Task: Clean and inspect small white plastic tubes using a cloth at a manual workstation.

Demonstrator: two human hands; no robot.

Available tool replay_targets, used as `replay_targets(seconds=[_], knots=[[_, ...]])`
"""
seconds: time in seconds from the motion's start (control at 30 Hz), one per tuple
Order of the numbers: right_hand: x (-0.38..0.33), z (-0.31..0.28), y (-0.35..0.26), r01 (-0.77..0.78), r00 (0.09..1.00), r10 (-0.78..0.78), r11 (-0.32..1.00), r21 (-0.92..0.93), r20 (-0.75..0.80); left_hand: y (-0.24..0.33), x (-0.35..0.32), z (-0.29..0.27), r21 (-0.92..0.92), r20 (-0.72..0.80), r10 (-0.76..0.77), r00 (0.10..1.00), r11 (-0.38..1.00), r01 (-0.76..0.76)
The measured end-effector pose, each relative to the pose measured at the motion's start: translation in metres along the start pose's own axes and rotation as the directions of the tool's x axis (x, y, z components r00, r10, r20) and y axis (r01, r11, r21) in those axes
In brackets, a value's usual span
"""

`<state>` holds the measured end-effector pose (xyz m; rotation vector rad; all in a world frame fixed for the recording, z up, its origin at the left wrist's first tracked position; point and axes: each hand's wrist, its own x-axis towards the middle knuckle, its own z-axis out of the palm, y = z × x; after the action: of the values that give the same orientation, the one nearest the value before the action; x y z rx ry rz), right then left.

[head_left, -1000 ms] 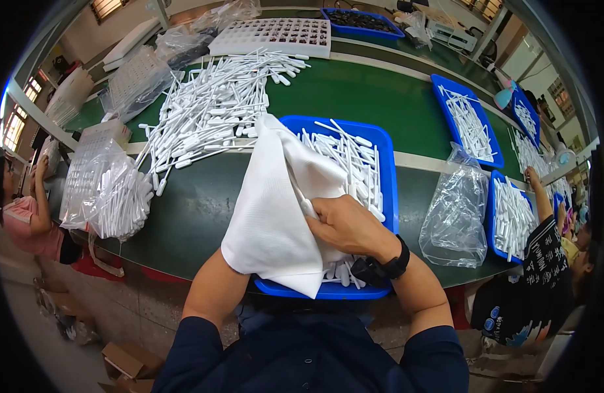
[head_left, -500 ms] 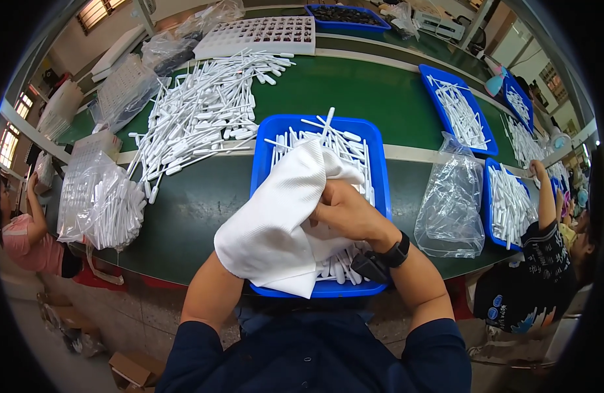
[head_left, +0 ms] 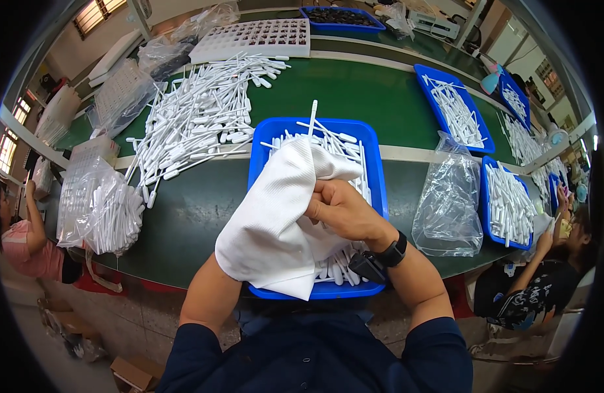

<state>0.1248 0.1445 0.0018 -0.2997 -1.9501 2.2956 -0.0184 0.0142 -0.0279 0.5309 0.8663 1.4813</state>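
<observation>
A white ribbed cloth (head_left: 268, 215) is draped over my left hand and hides it; only the left forearm (head_left: 212, 288) shows below. My right hand (head_left: 344, 208) is closed on the cloth's right side, thumb and fingers pinched together at a fold. From the cloth's top edge a white plastic stick (head_left: 313, 112) with a thicker, rounded end points up. Whatever holds its lower part is covered. Both hands are over a blue tray (head_left: 374, 154) full of similar white sticks (head_left: 346, 268). A dark watch (head_left: 397, 250) and a small black device (head_left: 366, 266) are at my right wrist.
A large heap of white sticks (head_left: 200, 111) lies at left, beside a bagged bundle of sticks (head_left: 114, 216). A clear plastic bag (head_left: 449, 203) lies right of my tray. Further right are blue trays (head_left: 487, 141) of sticks. Co-workers sit at left (head_left: 30, 245) and right (head_left: 528, 288).
My right hand has shifted slightly against the cloth, and the protruding stick stands higher and more upright. The co-worker at right has lowered a raised arm and now holds something pale.
</observation>
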Motion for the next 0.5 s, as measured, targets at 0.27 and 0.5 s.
replay_targets(seconds=[0.27,0.5], knots=[[0.001,0.005,0.013,-0.032,0.999,0.031,0.999,-0.031,-0.023,-0.004,-0.012,0.001,0.384,0.029,0.235,0.972,0.895,-0.227],[0.004,-0.001,0.011,-0.033,0.999,0.033,0.991,-0.126,-0.002,-0.003,-0.017,0.001,0.662,0.130,0.397,0.908,0.647,-0.378]])
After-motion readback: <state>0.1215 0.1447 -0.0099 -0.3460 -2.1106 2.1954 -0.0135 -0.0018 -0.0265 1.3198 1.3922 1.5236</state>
